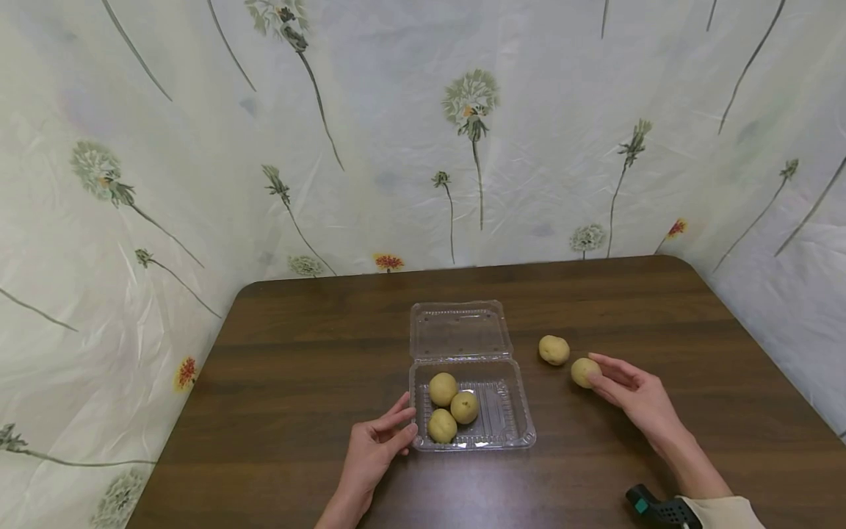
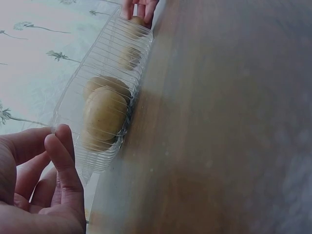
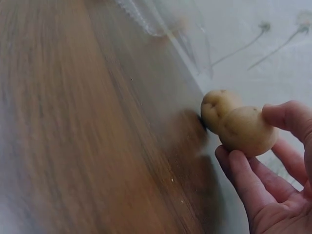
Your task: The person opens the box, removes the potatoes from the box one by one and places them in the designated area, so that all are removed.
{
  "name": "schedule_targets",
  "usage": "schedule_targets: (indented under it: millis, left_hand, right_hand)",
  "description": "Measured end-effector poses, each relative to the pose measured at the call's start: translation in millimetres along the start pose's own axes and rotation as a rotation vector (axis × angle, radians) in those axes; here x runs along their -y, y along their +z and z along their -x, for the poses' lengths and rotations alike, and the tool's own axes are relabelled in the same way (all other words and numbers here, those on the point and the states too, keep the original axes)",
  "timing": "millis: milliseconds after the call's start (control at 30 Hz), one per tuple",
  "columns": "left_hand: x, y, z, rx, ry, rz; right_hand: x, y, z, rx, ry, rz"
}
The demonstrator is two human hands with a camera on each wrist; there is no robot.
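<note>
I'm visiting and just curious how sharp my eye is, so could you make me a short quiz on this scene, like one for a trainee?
1. How many potatoes are inside the box?
2. True or false: the lid is shut over the box.
3. Fill the gap: the right grip holds a ____.

Key:
1. Three.
2. False: the lid is folded back, open, on the far side of the box.
3. Potato; another one lies near it on the table, outside the box.
</note>
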State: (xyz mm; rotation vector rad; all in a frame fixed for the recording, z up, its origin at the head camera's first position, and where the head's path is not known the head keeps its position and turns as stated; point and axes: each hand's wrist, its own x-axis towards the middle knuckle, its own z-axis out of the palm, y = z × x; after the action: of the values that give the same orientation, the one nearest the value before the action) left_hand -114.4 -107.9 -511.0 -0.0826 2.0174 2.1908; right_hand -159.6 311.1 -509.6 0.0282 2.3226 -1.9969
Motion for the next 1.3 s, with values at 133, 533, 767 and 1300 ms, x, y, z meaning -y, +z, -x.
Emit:
schedule_targets:
  millis: [133, 533, 767, 1300]
  left_hand:
    - [0.4, 0.1, 0.3, -0.001, 0.004, 0.001]
    - [0.3, -0.1, 2.8, 0.003, 0.019, 0.016]
    - [-1.2, -0.1, 2.3, 0.007, 0.024, 0.020]
    - [0.6, -1.1, 0.3, 0.009, 0.006, 0.020]
  right_hand:
    - [0, -2, -2.8, 0.006, 0.002, 0.039]
    - [2, -8, -10.1, -0.051, 0.016, 0.354]
    - [3, -7, -14.1, -0.052, 0.013, 0.379]
    - [3, -5, -22.8, -0.071, -0.016, 0.425]
